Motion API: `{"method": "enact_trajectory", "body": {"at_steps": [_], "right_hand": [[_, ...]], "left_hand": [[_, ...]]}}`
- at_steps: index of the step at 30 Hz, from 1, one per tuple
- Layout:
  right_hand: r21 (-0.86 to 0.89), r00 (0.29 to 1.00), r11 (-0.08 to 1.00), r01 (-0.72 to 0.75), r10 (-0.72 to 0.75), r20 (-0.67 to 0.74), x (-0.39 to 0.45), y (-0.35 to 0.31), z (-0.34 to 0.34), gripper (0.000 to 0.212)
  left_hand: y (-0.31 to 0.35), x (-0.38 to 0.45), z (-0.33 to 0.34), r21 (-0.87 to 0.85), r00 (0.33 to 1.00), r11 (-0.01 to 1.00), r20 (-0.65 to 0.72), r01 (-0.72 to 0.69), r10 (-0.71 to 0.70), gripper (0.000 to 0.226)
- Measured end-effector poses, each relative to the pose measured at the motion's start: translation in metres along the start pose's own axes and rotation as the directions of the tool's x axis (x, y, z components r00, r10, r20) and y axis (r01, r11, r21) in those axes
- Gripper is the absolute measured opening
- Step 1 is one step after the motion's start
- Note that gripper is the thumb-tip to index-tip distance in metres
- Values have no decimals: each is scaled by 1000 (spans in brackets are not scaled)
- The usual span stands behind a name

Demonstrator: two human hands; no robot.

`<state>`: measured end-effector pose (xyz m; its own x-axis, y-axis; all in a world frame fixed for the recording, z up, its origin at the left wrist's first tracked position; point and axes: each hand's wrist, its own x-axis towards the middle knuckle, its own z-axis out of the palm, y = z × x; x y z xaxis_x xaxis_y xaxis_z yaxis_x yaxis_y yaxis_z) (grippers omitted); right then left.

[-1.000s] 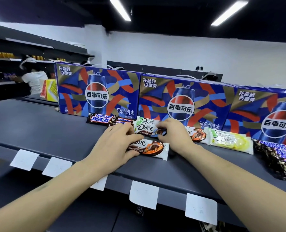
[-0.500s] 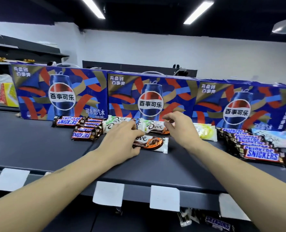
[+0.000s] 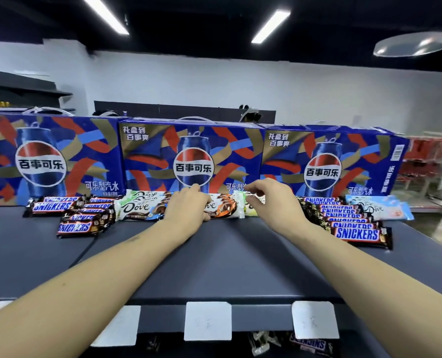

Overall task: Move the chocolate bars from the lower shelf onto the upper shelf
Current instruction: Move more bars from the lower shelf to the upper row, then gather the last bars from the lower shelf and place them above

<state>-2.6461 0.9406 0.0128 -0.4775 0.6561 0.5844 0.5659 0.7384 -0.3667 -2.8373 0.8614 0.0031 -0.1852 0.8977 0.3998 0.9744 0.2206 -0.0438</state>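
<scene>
Both my arms reach across the dark upper shelf [image 3: 214, 257] to a row of chocolate bars along its back. My left hand [image 3: 186, 206] grips the left end of an orange Dove bar [image 3: 223, 208], fingers curled over it. My right hand [image 3: 275, 201] pinches the top edge of a yellow-green Dove bar [image 3: 250, 211] just right of it. A white-green Dove bar [image 3: 139, 208] lies to the left. Snickers bars are stacked at the left [image 3: 77, 226] and at the right [image 3: 356, 232]. A few more bars [image 3: 309, 344] show on the lower shelf below.
Three blue Pepsi boxes [image 3: 194, 156] stand along the back of the shelf behind the bars. A light-blue Dove pack [image 3: 381, 209] lies at the far right. White price tags [image 3: 207, 320] hang on the shelf's front lip.
My left hand has slid the orange Dove bar back into the row by the Pepsi boxes. My right hand moved right onto the yellow-green bar. The camera panned right and dipped.
</scene>
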Motion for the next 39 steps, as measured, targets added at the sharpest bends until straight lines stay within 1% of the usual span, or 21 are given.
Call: {"method": "enact_trajectory", "body": {"at_steps": [5,9,12,15,17,21,25,28,33,35,37,39], "right_hand": [[5,999,1000,9,-9,32,-8,-2,-3,27],[-8,999,1000,1,0,37,-22,-9,-8,26],[1,999,1000,-20,20,41,-37,-15,-13,26],[-3,998,999,-34,34,45,-58,-22,-21,30],[-31,997,998,-48,50,59,-73,-26,-27,36],[-90,996,995,-35,42,80,-106,-32,-39,42],[-76,994,995,-67,73,82,-140,-26,-53,44],[-50,994,996,-78,81,77,-169,-18,-64,43],[29,998,998,-58,59,-15,-230,-3,-97,36],[28,998,998,-48,49,-38,-261,8,-113,32],[-6,999,999,-43,43,-33,-294,21,-124,30],[-34,998,998,-59,59,19,-327,35,-129,31]], "left_hand": [[4,0,2,58,999,998,-28,33,-31,39],[8,-9,-7,47,998,997,-18,53,-52,43],[13,-26,-14,33,999,999,-24,32,-31,46],[26,-47,-22,-21,998,1000,-68,-18,17,42],[39,-62,-29,-45,994,997,-95,-65,61,41],[68,-91,-40,-110,990,987,-95,-118,108,41],[92,-122,-46,-152,987,977,-86,-146,134,45],[110,-150,-52,-150,983,976,-120,-158,141,45],[155,-197,-61,-167,951,960,-256,-223,176,39],[179,-222,-59,-190,940,952,-289,-241,181,33],[203,-248,-51,-181,935,947,-287,-265,207,29],[223,-275,-37,-162,942,947,-243,-276,233,26]]}}
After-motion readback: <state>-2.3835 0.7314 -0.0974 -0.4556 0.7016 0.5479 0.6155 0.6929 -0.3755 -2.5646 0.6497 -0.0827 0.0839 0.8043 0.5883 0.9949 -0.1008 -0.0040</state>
